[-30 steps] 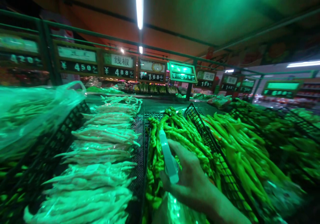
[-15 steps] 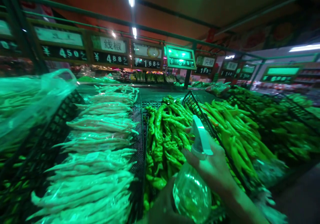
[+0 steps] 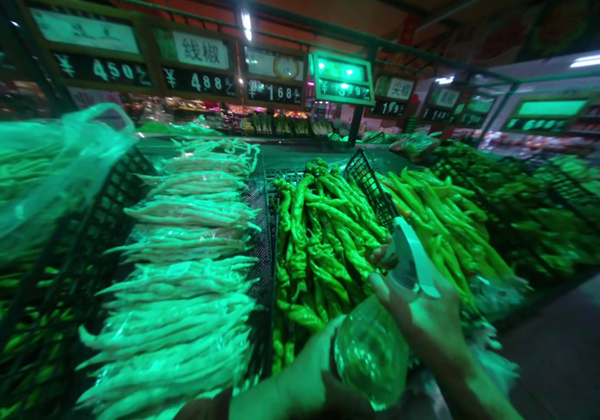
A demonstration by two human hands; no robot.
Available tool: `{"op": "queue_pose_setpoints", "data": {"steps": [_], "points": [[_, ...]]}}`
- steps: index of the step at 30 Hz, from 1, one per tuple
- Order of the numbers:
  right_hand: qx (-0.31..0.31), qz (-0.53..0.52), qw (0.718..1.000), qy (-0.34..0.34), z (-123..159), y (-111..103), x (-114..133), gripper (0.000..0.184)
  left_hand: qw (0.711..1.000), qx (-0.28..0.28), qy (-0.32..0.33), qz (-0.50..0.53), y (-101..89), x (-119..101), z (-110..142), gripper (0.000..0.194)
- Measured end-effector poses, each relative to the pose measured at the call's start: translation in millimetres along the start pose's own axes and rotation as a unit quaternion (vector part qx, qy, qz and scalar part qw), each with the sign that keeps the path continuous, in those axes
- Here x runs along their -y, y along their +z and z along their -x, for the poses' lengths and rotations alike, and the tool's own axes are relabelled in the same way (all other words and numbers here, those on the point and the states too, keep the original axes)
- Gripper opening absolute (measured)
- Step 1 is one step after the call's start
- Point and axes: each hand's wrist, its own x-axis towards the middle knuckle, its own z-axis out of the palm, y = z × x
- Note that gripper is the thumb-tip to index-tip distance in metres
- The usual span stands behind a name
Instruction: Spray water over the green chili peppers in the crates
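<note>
At far left, a plastic bag (image 3: pixel 56 157) over a black crate (image 3: pixel 94 232); beside it, pale wrapped beans (image 3: pixel 187 270) in rows. In the middle, wrinkled green peppers (image 3: pixel 323 239). Low centre, left hand (image 3: pixel 304 382) cupped against the base of a clear spray bottle (image 3: pixel 375 345), grip probably closed though partly hidden. Right hand (image 3: pixel 422 320) wrapped around the bottle's neck under the white nozzle. Further right, smooth green peppers (image 3: pixel 440 220).
</note>
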Motion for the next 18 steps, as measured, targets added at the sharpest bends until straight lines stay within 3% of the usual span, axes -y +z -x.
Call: {"op": "queue_pose_setpoints", "data": {"steps": [4, 6, 11, 15, 18], "points": [[-0.001, -0.011, 1.0, 0.003, -1, 2, -2, 0.036, 0.998, -0.041, -0.051, 0.026, -3.8, -1, 0, 0.123], [-0.002, -0.019, 1.0, 0.003, 0, 2, -5, 0.038, 0.999, -0.03, -0.04, 0.003, -4.1, -3, 0, 0.122], [-0.089, -0.015, 0.996, -0.01, 13, -1, -11, 0.032, 0.995, 0.028, -0.016, -0.099, -7.8, -8, 1, 0.107], [-0.107, -0.005, 0.994, 0.008, 23, -14, -14, 0.066, 0.981, 0.101, -0.012, -0.164, -23.2, 4, 6, 0.105], [-0.107, 0.025, 0.994, 0.02, 26, -28, -18, 0.077, 0.982, 0.129, -0.041, -0.135, -32.4, 13, 8, 0.115]]}}
